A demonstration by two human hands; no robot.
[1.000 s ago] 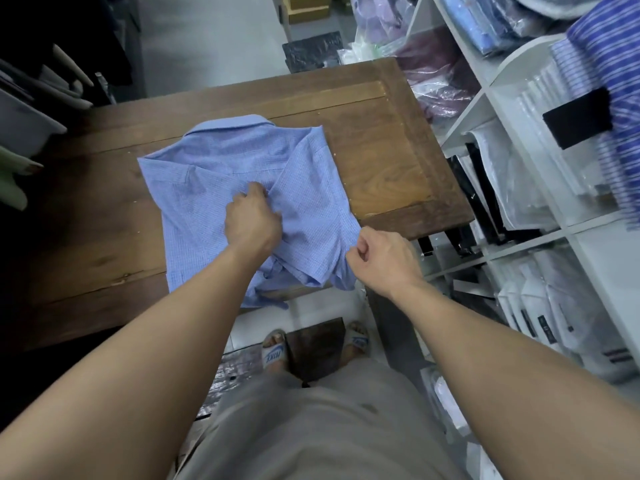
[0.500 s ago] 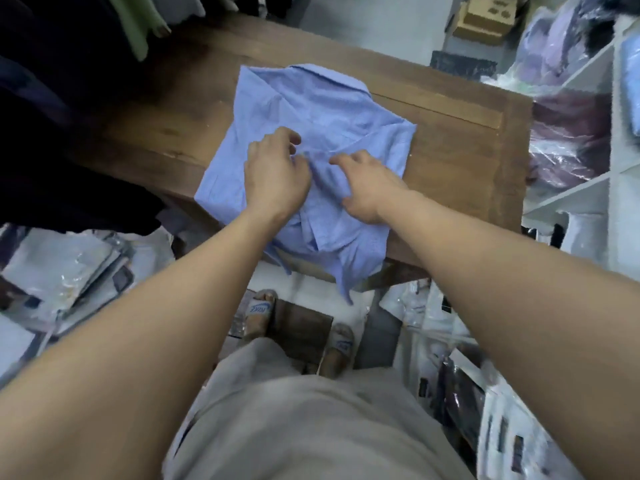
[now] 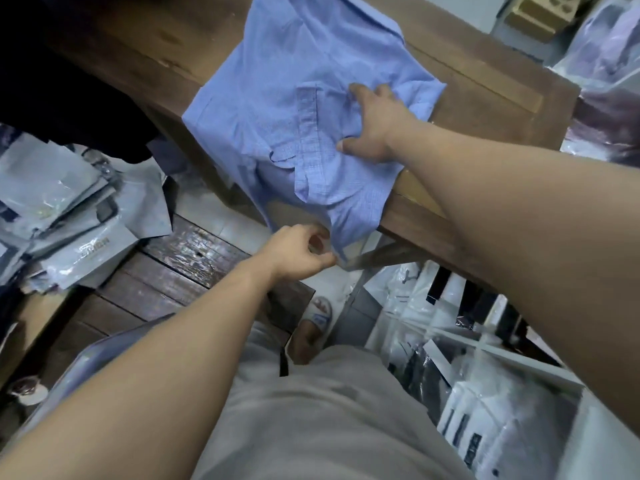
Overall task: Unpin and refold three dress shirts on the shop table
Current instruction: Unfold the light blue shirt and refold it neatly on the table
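Observation:
A light blue checked dress shirt (image 3: 277, 109) lies partly folded on the brown wooden shop table (image 3: 485, 98), its lower part hanging over the near edge. My right hand (image 3: 375, 124) presses flat on the shirt's right side, fingers spread, thumb out. My left hand (image 3: 299, 252) is below the table edge, fingers curled, pinching the hanging tail of the shirt at its lowest corner. What the fingertips pinch besides cloth cannot be made out.
Plastic-bagged shirts are piled on the floor at left (image 3: 62, 216). White shelves with packed shirts (image 3: 485, 393) stand at right. A dark wooden pallet (image 3: 180, 265) lies under the table's edge by my sandalled feet. Bagged garments (image 3: 609, 109) sit beyond the table's far right.
My left hand left the top of the shirt and dropped to the hanging tail, pinching it. My right hand shifted right and flattened on the shirt. The camera tilted down and left.

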